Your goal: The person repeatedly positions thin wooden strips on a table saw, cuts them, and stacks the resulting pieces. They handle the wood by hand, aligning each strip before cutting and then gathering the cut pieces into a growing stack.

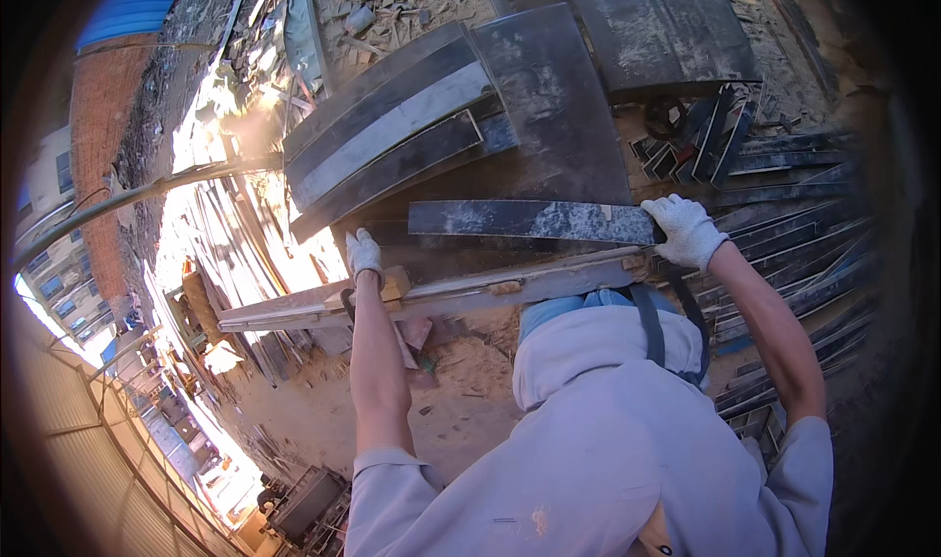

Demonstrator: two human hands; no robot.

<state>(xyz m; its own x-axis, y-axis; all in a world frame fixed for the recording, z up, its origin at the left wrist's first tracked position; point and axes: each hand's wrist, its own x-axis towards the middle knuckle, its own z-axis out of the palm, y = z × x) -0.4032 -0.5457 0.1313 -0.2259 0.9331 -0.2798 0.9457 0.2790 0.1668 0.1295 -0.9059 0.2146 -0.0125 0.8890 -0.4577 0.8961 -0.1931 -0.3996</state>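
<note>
Both hands wear white knitted gloves. My right hand (684,231) grips the right end of a long, narrow dark-faced board strip (529,220), whose face is smeared with pale dust. The strip lies across a dark work surface (448,263) in front of me. At the left end of that surface is my left hand (364,254), fingers pointing away from me. It is beside a small wooden block (395,283), and what its fingers touch cannot be made out. A long straight metal-edged rail (456,296) runs along the near side, between the surface and my body.
Dark-faced strips (390,130) lie stacked beyond, beside a wide dark panel (551,101). Many narrow strips (794,226) are piled at my right. Another large panel (662,27) lies farther off. Offcuts (397,5) and sawdust cover the ground; a pole (147,193) crosses at left.
</note>
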